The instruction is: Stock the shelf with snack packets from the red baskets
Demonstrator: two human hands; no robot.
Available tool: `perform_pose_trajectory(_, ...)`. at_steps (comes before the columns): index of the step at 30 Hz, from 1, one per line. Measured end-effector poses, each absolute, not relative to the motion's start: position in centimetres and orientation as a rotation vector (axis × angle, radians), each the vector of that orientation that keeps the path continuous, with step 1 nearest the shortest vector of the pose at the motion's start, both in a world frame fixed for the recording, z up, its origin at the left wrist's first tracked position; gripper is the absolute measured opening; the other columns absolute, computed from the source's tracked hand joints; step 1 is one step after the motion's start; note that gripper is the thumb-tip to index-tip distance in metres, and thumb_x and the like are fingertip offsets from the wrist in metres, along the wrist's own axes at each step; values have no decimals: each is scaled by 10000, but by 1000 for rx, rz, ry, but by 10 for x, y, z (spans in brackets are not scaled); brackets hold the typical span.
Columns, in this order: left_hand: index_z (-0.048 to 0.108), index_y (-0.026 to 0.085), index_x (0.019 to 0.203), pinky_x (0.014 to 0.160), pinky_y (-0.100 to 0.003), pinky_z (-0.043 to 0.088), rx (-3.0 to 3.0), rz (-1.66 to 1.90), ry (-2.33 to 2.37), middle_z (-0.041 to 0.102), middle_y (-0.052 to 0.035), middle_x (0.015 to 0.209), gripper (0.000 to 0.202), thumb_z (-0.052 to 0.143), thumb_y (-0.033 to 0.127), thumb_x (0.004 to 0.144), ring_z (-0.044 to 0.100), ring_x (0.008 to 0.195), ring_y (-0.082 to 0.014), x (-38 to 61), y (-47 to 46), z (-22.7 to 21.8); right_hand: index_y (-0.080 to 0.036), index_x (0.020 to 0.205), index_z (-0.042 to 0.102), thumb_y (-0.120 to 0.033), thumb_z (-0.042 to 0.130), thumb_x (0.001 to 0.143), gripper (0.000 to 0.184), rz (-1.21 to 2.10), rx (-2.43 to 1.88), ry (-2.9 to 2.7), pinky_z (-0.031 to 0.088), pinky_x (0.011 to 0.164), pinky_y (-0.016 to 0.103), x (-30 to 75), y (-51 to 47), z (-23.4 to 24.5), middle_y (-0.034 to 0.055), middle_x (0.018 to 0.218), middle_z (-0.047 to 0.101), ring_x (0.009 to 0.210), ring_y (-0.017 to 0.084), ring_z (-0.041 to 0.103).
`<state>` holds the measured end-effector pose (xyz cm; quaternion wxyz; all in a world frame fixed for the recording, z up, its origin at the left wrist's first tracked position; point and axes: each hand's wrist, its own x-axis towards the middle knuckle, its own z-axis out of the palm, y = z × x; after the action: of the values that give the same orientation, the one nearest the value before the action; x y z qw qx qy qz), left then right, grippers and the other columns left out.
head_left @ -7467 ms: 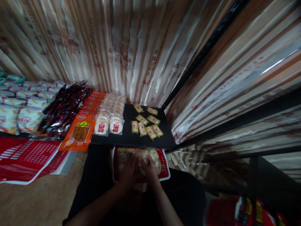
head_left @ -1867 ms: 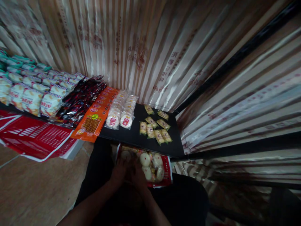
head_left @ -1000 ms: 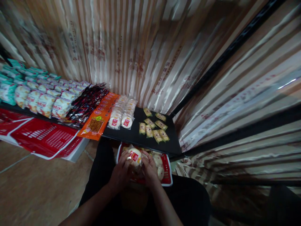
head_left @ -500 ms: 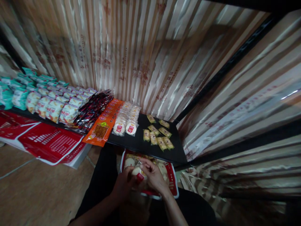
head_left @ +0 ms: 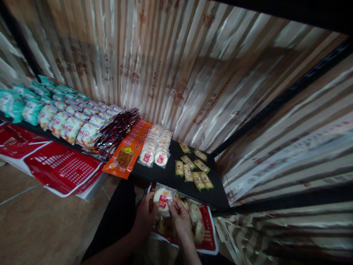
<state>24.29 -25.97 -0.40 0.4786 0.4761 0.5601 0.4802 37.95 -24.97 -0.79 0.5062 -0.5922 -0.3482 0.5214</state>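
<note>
A round white rice cracker [head_left: 160, 199] in a clear wrapper with a red label is held up, its face towards me. My left hand [head_left: 145, 214] pinches its left edge, and my right hand [head_left: 181, 218] grips its lower right side. Below both hands lies an open red-and-white bag [head_left: 210, 230] with more wrapped snacks in it, partly hidden by my hands. On the black shelf [head_left: 154, 176] just beyond, similar white wrapped crackers [head_left: 160, 157] stand in two rows. To their right, several small yellow-green packets [head_left: 188, 173] lie scattered.
Left along the shelf are a large orange snack pack [head_left: 124, 156], a heap of dark shiny packets [head_left: 116, 130], white snack bags [head_left: 85, 133] and teal bags [head_left: 31, 110]. Red packaging [head_left: 63, 167] lies below the shelf. A striped curtain [head_left: 154, 66] and slanting black bars [head_left: 275, 99] stand behind.
The wrapped cracker has come up from the bag towards the shelf edge and now shows its labelled face. My right hand has shifted to its lower right side. The view has shifted slightly.
</note>
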Motion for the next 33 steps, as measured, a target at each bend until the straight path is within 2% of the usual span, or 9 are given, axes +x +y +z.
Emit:
perform_pose_trajectory(4,504,95,1166,967,-412,420,1478,1280,1521,531,-167,1200,411,400,211,786,515,1129,-235,241,-247,-16,-180,896,674,-479,697,613,413,1182,-1449,-896,507,657,299,377,-224,2,55,796,708,718,201,636)
perform_pose_trajectory(10,451,131,1274,1041,-406,362,1690,1285,1579,450,-125,1338,535,361,66,751,402,1245,-215,243,-221,-2,-155,956,664,-523,656,624,496,1066,-1551,-992,498,653,288,380,-174,-6,72,870,709,738,207,634)
perform_pose_trajectory(17,434,146,1316,1091,-400,302,1650,1055,1574,390,-89,1418,584,367,49,744,356,1296,-211,248,-185,13,-148,913,676,-583,638,572,554,895,-1709,-1105,488,725,298,379,-131,-5,80,888,709,822,230,633)
perform_pose_trajectory(24,381,141,1359,1117,-414,245,1670,912,1525,340,-67,1448,635,351,53,731,316,1328,-219,248,-162,9,-172,870,690,-568,638,588,489,818,-1762,-1221,481,764,318,375,-111,1,67,859,718,827,244,640)
perform_pose_trajectory(33,341,180,1385,1075,-396,327,1745,796,1510,339,-48,1450,672,343,38,728,347,1310,-237,243,-148,13,-165,930,688,-588,585,646,520,688,-1815,-1257,463,825,347,367,-104,-8,112,983,699,927,272,627)
